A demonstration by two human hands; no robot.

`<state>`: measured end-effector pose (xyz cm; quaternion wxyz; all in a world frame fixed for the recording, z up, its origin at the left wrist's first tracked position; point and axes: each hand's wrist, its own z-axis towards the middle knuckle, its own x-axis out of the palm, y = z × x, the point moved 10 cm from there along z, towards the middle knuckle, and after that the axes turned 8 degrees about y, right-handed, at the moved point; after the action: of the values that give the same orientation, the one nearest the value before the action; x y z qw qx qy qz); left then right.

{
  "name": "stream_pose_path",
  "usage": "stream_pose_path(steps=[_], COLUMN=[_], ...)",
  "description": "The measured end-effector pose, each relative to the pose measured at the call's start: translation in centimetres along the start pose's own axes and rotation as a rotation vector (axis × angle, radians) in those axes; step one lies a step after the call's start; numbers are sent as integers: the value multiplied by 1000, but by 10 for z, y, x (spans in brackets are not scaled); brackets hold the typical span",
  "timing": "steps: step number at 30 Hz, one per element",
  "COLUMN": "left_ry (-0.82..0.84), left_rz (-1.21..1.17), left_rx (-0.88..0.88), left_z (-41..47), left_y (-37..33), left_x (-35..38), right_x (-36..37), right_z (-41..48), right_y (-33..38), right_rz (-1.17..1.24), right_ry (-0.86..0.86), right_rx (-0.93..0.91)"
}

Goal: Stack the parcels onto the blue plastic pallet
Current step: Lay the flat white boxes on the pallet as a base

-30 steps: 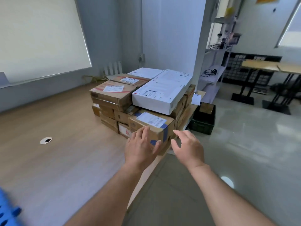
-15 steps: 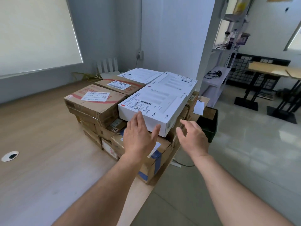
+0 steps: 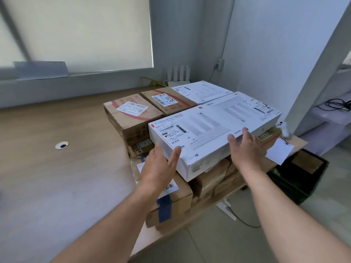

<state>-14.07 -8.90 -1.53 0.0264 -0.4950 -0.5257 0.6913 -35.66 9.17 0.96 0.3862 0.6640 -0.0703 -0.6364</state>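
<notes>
**Both hands open, one at each side of the top white box**

parcel stack (image 3: 210,177) sits at the near right corner of the wooden worktop (image 3: 57,177), several layers deep; long flat white box (image 3: 214,128) lies on top, label side up, near end jutting out past the cartons under it.

left hand (image 3: 158,166) is at the box's short left end; fingers straight and spread, thumb up by the near top corner. right hand (image 3: 247,149) is at the long right side; fingers straight, tips reaching above the top edge. neither hand curls round anything; hands well apart with the box between them; cannot tell if the palms actually touch it.

second white box (image 3: 201,90) lies flat behind the first. two labelled cartons on the left of the top layer: red-taped carton (image 3: 131,118) in front, rear brown carton (image 3: 169,100) behind it. blue-taped carton (image 3: 176,202) is at the stack's near corner, below the left wrist; barcode label on top.

right of the stack: white sheet (image 3: 279,152) with a pen on it, at the worktop edge; black crate (image 3: 303,179) on the floor below, something brown inside. cable grommet (image 3: 61,145) in the worktop, well left of the stack; white router (image 3: 178,74) with upright antennas by the wall behind.
</notes>
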Motion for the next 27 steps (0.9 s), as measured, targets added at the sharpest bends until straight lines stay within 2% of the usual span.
stream_pose_path(steps=[10,14,23,27], left_ry=[-33,-78,-50,-35], left_rz=[-292,-429,-555,-588], left_rx=[-164,-192,-96,5], left_z=[-15,-18,-25,-29], left_y=[-8,-2,-11,-18], left_x=[32,29,22,13], right_x=[-1,-5,23,23], right_z=[40,47,45,33], right_y=[-14,-22,-38,-26], right_rz=[75,154,686,806], right_ry=[82,132,478,603], right_rx=[-99,-79,-6,-93])
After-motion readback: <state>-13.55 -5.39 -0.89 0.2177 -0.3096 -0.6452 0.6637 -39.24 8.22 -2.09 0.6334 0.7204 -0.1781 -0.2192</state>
